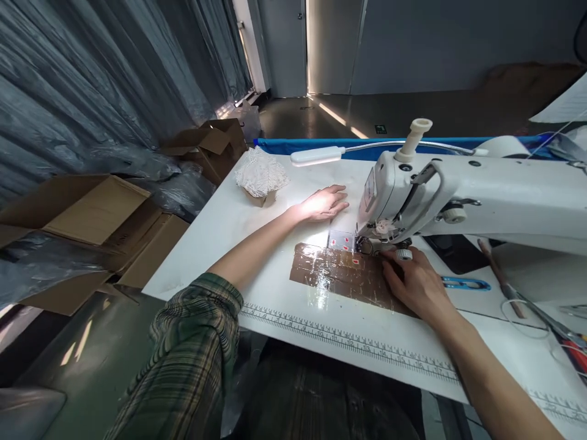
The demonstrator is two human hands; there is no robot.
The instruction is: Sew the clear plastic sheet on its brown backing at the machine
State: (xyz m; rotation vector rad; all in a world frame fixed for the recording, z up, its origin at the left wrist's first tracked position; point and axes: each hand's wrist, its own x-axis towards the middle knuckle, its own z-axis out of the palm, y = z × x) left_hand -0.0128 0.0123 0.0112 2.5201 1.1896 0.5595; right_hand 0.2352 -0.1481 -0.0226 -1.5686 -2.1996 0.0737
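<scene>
Plaid sleeve (192, 348) foremost — sewing machine (509, 195) partly hiding right hand (419, 284) — boxes (96, 208) alongside.

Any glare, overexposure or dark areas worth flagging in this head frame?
Head view: white glare streaks the glossy brown sheet; the back of the left hand looks nearly washed out near the lamp; the floor beyond the white table is dim, crossed by bright stripes of light.

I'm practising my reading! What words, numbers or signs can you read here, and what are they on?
"10", "11", "12", "13", "14": ruler strip on the table's front edge; other numbers too small to be sure.
Sewing machine's label: too blurred to read.
Green floor sign: too small to read.
Paper at right: too blurred.
</scene>
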